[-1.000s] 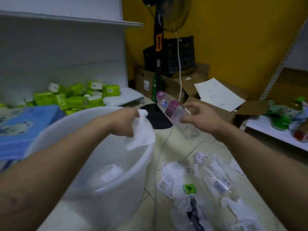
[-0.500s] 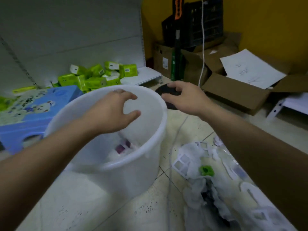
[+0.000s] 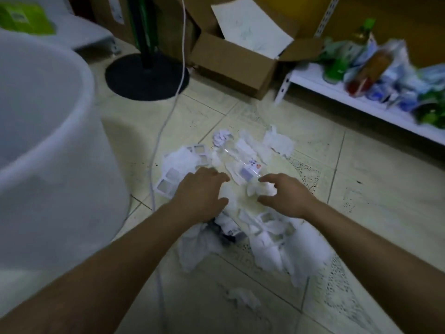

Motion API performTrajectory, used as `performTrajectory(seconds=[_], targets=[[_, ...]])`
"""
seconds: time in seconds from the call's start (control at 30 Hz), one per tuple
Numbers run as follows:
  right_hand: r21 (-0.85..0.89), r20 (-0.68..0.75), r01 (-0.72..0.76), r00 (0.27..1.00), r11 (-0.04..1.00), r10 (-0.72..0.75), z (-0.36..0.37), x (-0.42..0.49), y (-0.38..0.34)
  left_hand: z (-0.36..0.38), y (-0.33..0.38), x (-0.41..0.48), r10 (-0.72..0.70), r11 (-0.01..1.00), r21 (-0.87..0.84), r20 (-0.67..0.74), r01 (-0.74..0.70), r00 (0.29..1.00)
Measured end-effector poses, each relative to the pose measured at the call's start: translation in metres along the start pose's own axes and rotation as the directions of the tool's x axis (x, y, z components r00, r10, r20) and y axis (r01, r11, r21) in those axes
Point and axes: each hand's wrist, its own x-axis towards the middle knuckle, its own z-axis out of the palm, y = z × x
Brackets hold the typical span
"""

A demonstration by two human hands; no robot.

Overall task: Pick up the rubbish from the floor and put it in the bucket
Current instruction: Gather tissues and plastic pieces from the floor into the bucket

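Observation:
A pile of rubbish (image 3: 262, 244) lies on the tiled floor: white crumpled tissues, torn paper, white plastic frames (image 3: 183, 165) and a clear plastic bottle (image 3: 243, 165) with a purple label. The big white bucket (image 3: 48, 150) stands to the left of the pile. My left hand (image 3: 199, 194) hovers over the pile's left part, fingers spread, holding nothing. My right hand (image 3: 286, 196) is just right of it, fingers curled open around a white tissue wad (image 3: 261, 190), by the bottle's near end.
A black fan base (image 3: 144, 78) with its pole stands behind the pile, and a white cable (image 3: 156, 145) runs across the floor past the bucket. Cardboard boxes (image 3: 231, 61) sit at the back. A low white shelf (image 3: 361, 102) with bottles and packets runs along the right.
Both hands have left the bucket's rim and dropped to the rubbish pile on the floor. The bottle and tissue held a second ago are gone from my hands. The view tilted down and right.

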Motion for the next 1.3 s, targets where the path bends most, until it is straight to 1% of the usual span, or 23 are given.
performTrajectory(seconds=[0.07,0.13,0.2,0.23,0.3,0.43,0.5,0.57,0.63,0.7,0.77,0.83,0.97,1.07,1.17,1.23,1.27,1.3], targets=[[-0.042,0.029,-0.054,0.998,0.998,0.055,0.027,-0.002,0.018,0.034,-0.009,-0.001,-0.034,0.999,-0.035,0.081,0.037,0.996],[-0.114,0.088,-0.085,0.992,0.99,0.095,0.051,-0.002,0.027,0.06,-0.016,-0.007,-0.028,0.996,-0.077,0.185,0.043,0.982],[-0.179,0.138,-0.085,0.984,0.98,0.11,0.07,0.0,0.029,0.084,-0.021,-0.015,0.008,0.999,-0.046,0.288,0.006,0.958],[-0.214,0.143,-0.075,0.984,0.974,0.107,0.078,0.002,0.029,0.095,-0.022,-0.019,0.014,1.0,-0.015,0.317,-0.01,0.948],[-0.282,0.138,-0.04,0.987,0.958,0.082,0.092,0.005,0.03,0.111,-0.024,-0.024,-0.005,0.999,0.04,0.332,-0.009,0.943],[-0.337,0.146,0.006,0.988,0.941,0.046,0.108,0.007,0.038,0.124,-0.022,-0.023,-0.117,0.992,0.068,0.239,0.103,0.964],[-0.278,0.108,-0.006,0.993,0.961,0.037,0.108,0.008,0.041,0.124,-0.022,-0.019,-0.149,0.985,0.111,0.195,0.129,0.969],[-0.185,0.003,-0.014,1.0,0.983,0.015,0.106,0.007,0.042,0.123,-0.024,-0.017,-0.124,0.979,0.183,0.169,0.093,0.978],[-0.104,-0.073,-0.01,0.997,0.995,0.002,0.101,0.005,0.041,0.124,-0.024,-0.018,-0.073,0.981,0.187,0.152,0.044,0.986],[-0.057,-0.059,0.026,0.998,0.998,-0.029,0.098,0.001,0.041,0.123,-0.023,-0.021,-0.023,0.993,0.12,0.132,0.007,0.991],[-0.006,-0.025,0.044,0.999,0.999,-0.044,0.096,-0.003,0.04,0.12,-0.021,-0.024,0.031,0.999,0.029,0.056,-0.032,0.998],[0.11,-0.026,0.033,0.999,0.993,-0.031,0.091,-0.004,0.036,0.113,-0.017,-0.027,0.053,0.997,-0.053,-0.021,-0.054,0.998],[0.233,-0.05,0.009,0.999,0.972,0.003,0.065,-0.006,0.016,0.091,-0.007,-0.028,-0.048,0.988,-0.154,-0.089,0.034,0.995],[0.395,-0.036,-0.05,0.997,0.918,0.069,0.041,-0.006,-0.004,0.063,-0.008,-0.027,-0.075,0.968,-0.25,-0.185,0.027,0.98],[0.574,0.016,-0.119,0.991,0.811,0.134,0.008,-0.006,-0.022,0.025,-0.014,-0.027,-0.086,0.966,-0.259,-0.288,0.009,0.954],[0.641,0.017,-0.106,0.992,0.76,0.123,-0.017,-0.006,-0.035,-0.005,-0.017,-0.026,-0.063,0.973,-0.231,-0.357,-0.023,0.932],[0.643,-0.008,-0.084,0.993,0.762,0.116,-0.029,-0.007,-0.044,-0.021,-0.017,-0.024,-0.051,0.976,-0.213,-0.39,-0.036,0.92],[0.618,-0.042,-0.056,0.994,0.784,0.103,-0.04,-0.006,-0.054,-0.039,-0.017,-0.022,-0.048,0.979,-0.198,-0.42,-0.04,0.906]])
